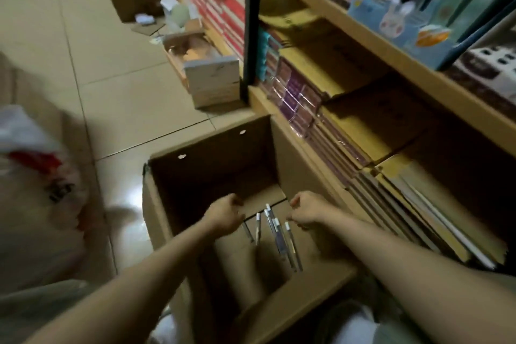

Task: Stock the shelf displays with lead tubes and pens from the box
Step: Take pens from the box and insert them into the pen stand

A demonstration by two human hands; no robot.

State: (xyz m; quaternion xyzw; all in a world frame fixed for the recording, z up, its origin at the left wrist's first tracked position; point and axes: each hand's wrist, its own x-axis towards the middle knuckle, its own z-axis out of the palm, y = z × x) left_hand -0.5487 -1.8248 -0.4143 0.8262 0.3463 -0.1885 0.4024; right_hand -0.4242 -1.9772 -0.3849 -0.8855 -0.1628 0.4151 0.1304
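Cardboard, brown and open at the top, forms the box [212,173] standing on the tiled floor [111,98] just left of the wooden shelf unit [391,64]. On its bottom lie a handful of pens [276,229], slim with white caps, loosely bunched and pointing from near to far; a couple more lie slightly left of the bunch. Both of the person's arms reach down into the box. The left hand [224,213] sits just left of the pens with its fingers curled inward; whether it holds anything cannot be told, as the fingertips are turned away and blurred. The right hand [305,211] sits just right of the pens, fingers likewise curled under, and whether it grips something cannot be told either.

On the right, the lower shelf carries flat stacks of plastic-wrapped purple and brown packets [296,98] and cardboard-coloured packs. The upper shelf holds a light-blue display box with a rabbit picture [396,22] beside taller dark display packs.

Farther off on the floor stands a small open carton [206,64], and behind it rows of red-and-white boxes [223,3]. At the far left edge a blurred white plastic bag with red print [30,162] fills the near floor.
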